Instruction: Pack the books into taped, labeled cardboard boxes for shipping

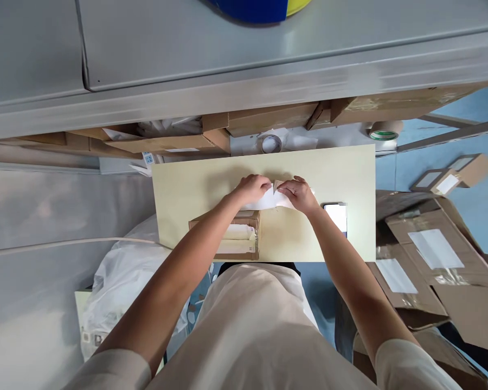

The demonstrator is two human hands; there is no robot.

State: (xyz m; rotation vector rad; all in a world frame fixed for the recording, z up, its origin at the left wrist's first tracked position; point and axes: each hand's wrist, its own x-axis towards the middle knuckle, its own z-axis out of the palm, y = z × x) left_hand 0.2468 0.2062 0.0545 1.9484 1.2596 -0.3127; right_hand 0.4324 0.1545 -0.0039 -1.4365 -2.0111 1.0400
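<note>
Over the pale yellow table (295, 238), both hands work at a piece of white paper (262, 204), which appears split or folded between them. My left hand (252, 188) pinches its left part with curled fingers. On the other side, my right hand (300, 195) grips the right part with thumb and fingertips. A small brown edge shows by the right fingertips; its kind is unclear. Just below my left hand stands an open cardboard box (257, 238) with white and cream paper items inside, partly hidden by my left forearm. A phone (335, 216) with a bright screen lies beside my right forearm.
Behind the table are a white roll of tape (271, 143), a tape roll with a green core (383, 130) and several cardboard boxes (276, 118) under a grey shelf (244, 59). Cardboard cartons (463, 292) crowd the right; a translucent plastic bag (122, 281) sits left.
</note>
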